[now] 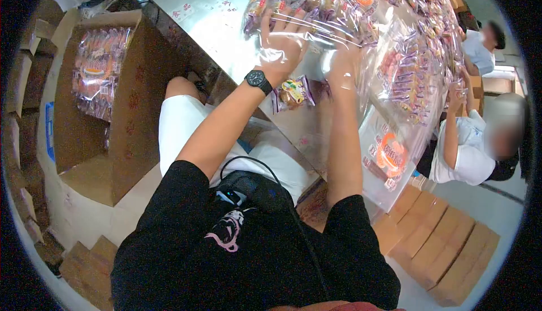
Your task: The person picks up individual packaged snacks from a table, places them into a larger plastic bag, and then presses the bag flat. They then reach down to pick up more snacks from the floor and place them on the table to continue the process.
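My left hand (pixel 284 44), with a black watch on its wrist, lies with fingers stretched out against a clear plastic bag (pixel 316 25) full of small wrapped snack packets. Shiny film partly covers that hand. At the bag's near side is my right hand (pixel 342 65), also behind glossy film; glare and plastic hide its fingers. Between my wrists a single snack packet (pixel 293 94), purple-edged with a brown filling, rests on the metal table (pixel 220 6). Right of my right hand lies a flat clear bag with an orange printed logo (pixel 389 150).
An open cardboard box (pixel 127 141) at my left holds a filled bag of packets (pixel 101 74). Many loose packets (pixel 412 74) pile up on the table's right side. Two people in white shirts (pixel 466 150) work beyond it. Closed cartons (pixel 440 237) stand at lower right.
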The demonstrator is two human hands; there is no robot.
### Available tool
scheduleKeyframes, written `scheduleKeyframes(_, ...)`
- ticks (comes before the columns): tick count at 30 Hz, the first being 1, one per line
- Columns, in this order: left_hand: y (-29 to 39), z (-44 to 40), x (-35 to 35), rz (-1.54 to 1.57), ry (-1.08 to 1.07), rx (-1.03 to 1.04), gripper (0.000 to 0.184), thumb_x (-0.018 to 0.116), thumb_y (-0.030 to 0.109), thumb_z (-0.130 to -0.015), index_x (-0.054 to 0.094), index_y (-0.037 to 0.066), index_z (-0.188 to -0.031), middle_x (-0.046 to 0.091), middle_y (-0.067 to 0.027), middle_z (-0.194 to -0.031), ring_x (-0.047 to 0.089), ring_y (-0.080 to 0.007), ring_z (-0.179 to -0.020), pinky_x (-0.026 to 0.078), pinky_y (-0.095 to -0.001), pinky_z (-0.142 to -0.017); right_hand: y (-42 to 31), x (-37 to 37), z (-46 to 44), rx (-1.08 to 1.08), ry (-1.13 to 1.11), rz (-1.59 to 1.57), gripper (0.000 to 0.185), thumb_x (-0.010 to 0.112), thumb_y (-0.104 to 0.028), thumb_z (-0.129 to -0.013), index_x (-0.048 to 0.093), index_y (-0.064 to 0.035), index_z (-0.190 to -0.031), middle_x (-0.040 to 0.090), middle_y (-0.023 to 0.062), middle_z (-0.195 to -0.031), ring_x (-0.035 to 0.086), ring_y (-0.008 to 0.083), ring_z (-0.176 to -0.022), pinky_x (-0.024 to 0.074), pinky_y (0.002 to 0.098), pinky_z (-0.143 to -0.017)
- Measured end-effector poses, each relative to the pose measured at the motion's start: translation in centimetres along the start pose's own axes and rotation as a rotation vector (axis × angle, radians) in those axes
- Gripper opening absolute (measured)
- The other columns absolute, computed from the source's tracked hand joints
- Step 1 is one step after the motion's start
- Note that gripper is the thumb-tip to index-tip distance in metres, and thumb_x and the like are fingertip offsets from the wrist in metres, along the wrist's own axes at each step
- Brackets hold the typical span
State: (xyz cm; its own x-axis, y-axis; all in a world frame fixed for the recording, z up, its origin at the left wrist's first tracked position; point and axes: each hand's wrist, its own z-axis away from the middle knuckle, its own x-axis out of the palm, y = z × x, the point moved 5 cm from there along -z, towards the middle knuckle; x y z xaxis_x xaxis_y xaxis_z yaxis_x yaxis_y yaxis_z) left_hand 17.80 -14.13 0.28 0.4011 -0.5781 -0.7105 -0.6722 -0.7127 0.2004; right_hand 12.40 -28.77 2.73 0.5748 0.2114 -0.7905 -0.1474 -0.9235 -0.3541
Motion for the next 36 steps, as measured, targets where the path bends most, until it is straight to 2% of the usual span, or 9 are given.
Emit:
scheduleKeyframes(6,0.2,-0.3,0.0,0.061,0.013,-0.053,0.04,0.07,0.033,-0.09,0.072,0.019,-0.128,0.066,-0.0061,-0.134,0.052,-0.028,-0.134,0.029,-0.0568,-0.115,1.3,1.5,1.0,0.183,0.203,-0.673,0.046,0.065,-0.007,-0.087,0.064,-0.0035,-0.132,0.073,0.0171,-0.112,0.067,0.0316,-0.112,0.0527,0.0428,-0.097)
scheduleKeyframes(7,0.2,-0.4,-0.2,0.044,-0.003,-0.05,0.042,0.07,0.033,-0.089,0.072,0.019,-0.128,0.065,-0.0062,-0.134,0.052,-0.028,-0.133,0.029,-0.0569,-0.115,1.6,2.4,1.2,0.263,-0.132,-0.637,0.051,0.069,-0.015,-0.086,0.057,-0.0075,-0.135,0.069,0.0173,-0.12,0.064,0.0361,-0.117,0.0514,0.0469,-0.099)
scheduleKeyframes(10,0.2,-0.7,-0.1,-0.01,-0.016,-0.05,0.043,0.071,0.034,-0.088,0.072,0.02,-0.128,0.063,-0.0065,-0.136,0.051,-0.0283,-0.133,0.028,-0.057,-0.115,0.9,2.2,1.4,0.217,-0.269,-0.116,0.059,0.073,-0.023,-0.084,0.054,-0.011,-0.138,0.064,0.0189,-0.128,0.061,0.0404,-0.12,0.0491,0.049,-0.102)
scheduleKeyframes(19,0.0,-0.7,-0.2,-0.003,-0.061,-0.052,0.05,0.071,0.036,-0.089,0.066,0.021,-0.136,0.062,-0.0053,-0.137,0.05,-0.0286,-0.134,0.023,-0.0601,-0.119,0.5,1.0,1.0,0.043,-0.049,-0.474,0.043,0.065,-0.009,-0.09,0.065,-0.0106,-0.133,0.069,0.0233,-0.123,0.066,0.0417,-0.115,0.0504,0.0489,-0.1)
scheduleKeyframes(26,1.0,-1.0,0.4,-0.08,-0.139,0.177,0.059,0.074,0.038,-0.086,0.061,0.029,-0.143,0.053,-0.0043,-0.155,0.043,-0.0287,-0.147,0.009,-0.0762,-0.119,0.6,1.6,-0.8,0.095,-0.243,-0.394,0.048,0.059,-0.005,-0.09,0.058,-0.01,-0.137,0.069,0.0228,-0.125,0.067,0.0405,-0.117,0.0514,0.0475,-0.101)
scheduleKeyframes(30,1.8,-1.7,0.8,-0.087,-0.143,0.096,0.041,0.074,0.044,-0.086,0.071,0.035,-0.126,0.058,0.0018,-0.149,0.051,-0.026,-0.14,0.015,-0.082,-0.111,1.1,2.6,1.1,0.154,-0.292,-0.675,0.053,0.057,-0.008,-0.091,0.052,-0.0027,-0.143,0.059,0.0304,-0.137,0.056,0.0455,-0.131,0.0424,0.0476,-0.113)
scheduleKeyframes(31,1.9,-1.7,1.0,-0.055,-0.112,0.11,0.042,0.07,0.039,-0.09,0.069,0.026,-0.13,0.066,-0.0031,-0.14,0.053,-0.0302,-0.136,0.008,-0.0863,-0.111,0.3,1.6,1.2,-0.01,-0.241,-0.53,0.056,0.058,-0.012,-0.093,0.049,-0.0023,-0.147,0.052,0.0318,-0.145,0.048,0.0473,-0.137,0.0376,0.0511,-0.116)
scheduleKeyframes(34,1.8,-1.3,1.5,-0.112,-0.087,0.093,0.04,0.073,0.046,-0.088,0.07,0.034,-0.127,0.061,0.0023,-0.144,0.051,-0.0261,-0.138,0.017,-0.0808,-0.111,-2.5,-3.4,5.2,-0.067,-0.007,0.015,0.054,0.062,-0.016,-0.093,0.053,-0.0045,-0.145,0.05,0.0288,-0.148,0.047,0.0461,-0.137,0.0378,0.0554,-0.115)
scheduleKeyframes(36,1.6,-1.1,1.6,-0.087,-0.046,0.096,0.04,0.073,0.045,-0.089,0.07,0.032,-0.126,0.061,0.0025,-0.144,0.051,-0.0255,-0.138,0.017,-0.0801,-0.111,-2.1,-4.5,7.5,0.082,-0.143,0.19,0.05,0.064,-0.017,-0.092,0.057,-0.0045,-0.14,0.049,0.028,-0.148,0.046,0.0468,-0.136,0.0386,0.0569,-0.113)
